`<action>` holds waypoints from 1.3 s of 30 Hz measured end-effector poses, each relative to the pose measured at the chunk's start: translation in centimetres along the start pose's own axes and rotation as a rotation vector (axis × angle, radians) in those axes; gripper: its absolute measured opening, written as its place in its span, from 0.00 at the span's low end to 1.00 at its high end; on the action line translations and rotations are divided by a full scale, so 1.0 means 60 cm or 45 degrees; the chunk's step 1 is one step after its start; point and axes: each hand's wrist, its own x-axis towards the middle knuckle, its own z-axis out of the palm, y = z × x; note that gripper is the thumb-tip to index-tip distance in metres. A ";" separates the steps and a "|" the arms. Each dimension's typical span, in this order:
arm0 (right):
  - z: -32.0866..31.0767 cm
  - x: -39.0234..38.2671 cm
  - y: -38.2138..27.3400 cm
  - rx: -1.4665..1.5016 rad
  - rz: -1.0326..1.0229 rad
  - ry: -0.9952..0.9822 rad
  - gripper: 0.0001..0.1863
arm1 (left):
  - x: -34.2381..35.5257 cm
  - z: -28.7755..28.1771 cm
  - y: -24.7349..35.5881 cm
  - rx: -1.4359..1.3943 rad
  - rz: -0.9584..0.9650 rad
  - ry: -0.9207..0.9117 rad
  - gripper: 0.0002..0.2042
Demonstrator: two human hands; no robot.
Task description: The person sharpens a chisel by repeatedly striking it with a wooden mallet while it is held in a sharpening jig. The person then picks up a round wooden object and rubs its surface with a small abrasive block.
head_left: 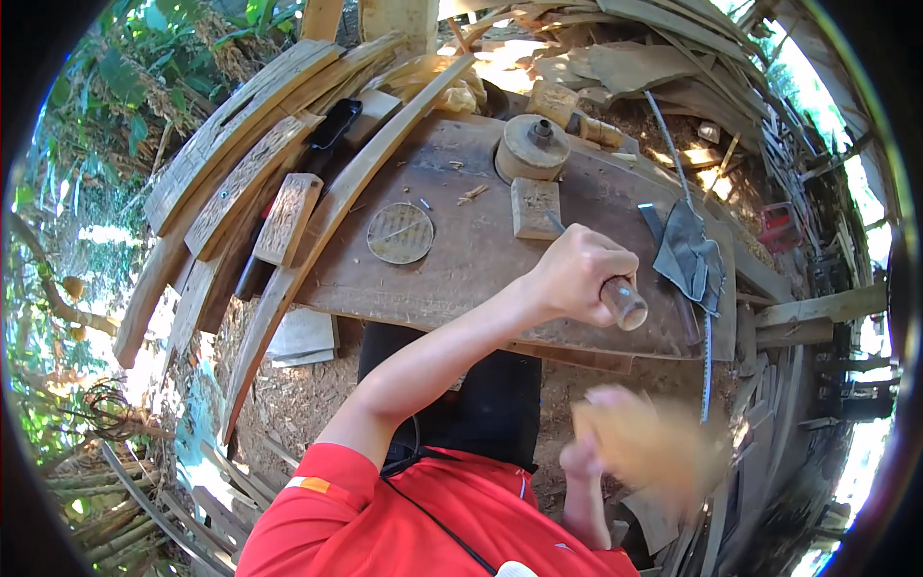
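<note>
My left hand is closed around the wooden handle of a chisel. The chisel's narrow metal blade slants down to a small square wood block on the workbench. Motion smears the light-coloured wooden mallet in my right hand, which is raised beyond the bench's near edge, apart from the chisel. Behind the block stands a round wooden piece with a dark metal fitting on top. To the left lies a thin wooden disc with a line across it.
Curved planks and a carved block lie along the left. On the right are a grey cloth and a saw blade. Wood scraps surround the bench, and a red plastic container sits farther right.
</note>
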 end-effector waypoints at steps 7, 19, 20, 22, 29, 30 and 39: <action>-0.006 -0.020 0.016 0.015 0.025 -0.072 0.33 | -0.009 0.009 -0.007 0.027 0.058 0.007 0.12; 0.023 -0.030 0.038 -0.181 -0.088 0.061 0.27 | -0.042 0.014 -0.022 0.110 0.193 -0.092 0.12; 0.011 -0.022 0.031 -0.002 -0.176 0.088 0.26 | -0.041 0.014 -0.021 0.101 0.215 -0.074 0.12; 0.011 -0.020 0.023 0.194 -0.268 0.254 0.23 | -0.042 0.018 -0.020 0.133 0.218 -0.057 0.12; 0.006 -0.013 -0.001 0.132 -0.142 0.304 0.24 | -0.027 -0.003 -0.025 0.149 0.197 0.025 0.12; 0.042 -0.005 0.017 0.415 -0.475 0.653 0.24 | -0.021 0.007 -0.024 0.137 0.204 0.021 0.12; 0.034 -0.064 0.062 0.376 0.079 0.101 0.38 | -0.015 0.001 0.001 0.144 0.312 0.002 0.11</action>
